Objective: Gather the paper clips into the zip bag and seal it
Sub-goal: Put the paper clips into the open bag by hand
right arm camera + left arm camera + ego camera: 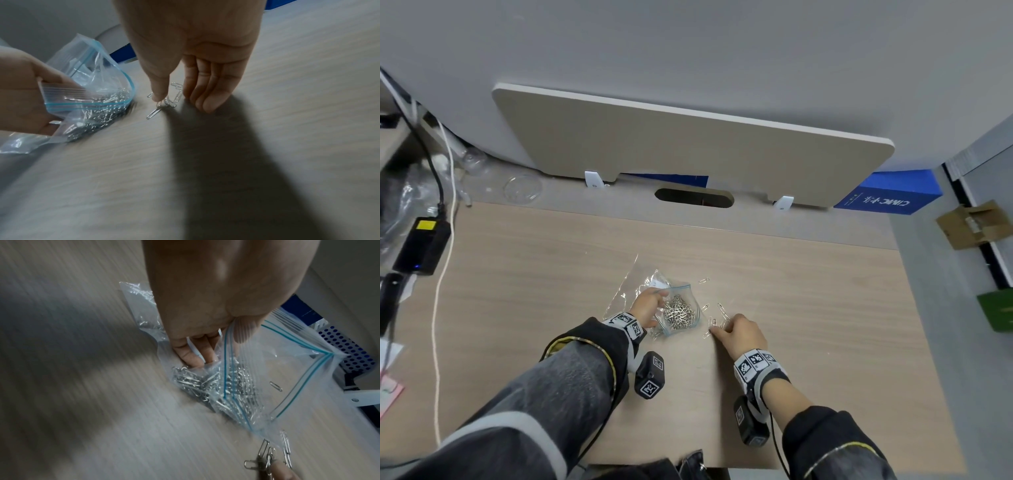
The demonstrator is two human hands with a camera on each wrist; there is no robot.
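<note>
The surface (808, 294) lies bare to the right of the right grip (739, 334) and toward the near edge, giving open passage there. Between the two grips the way is narrow: the zip bag (681, 310), its mouth held open by the left grip (649, 305), sits just beside loose paper clips (717, 317). A divider panel (688, 150) walls the far edge, and a black adapter (422, 245) with cables crowds the left side.
</note>
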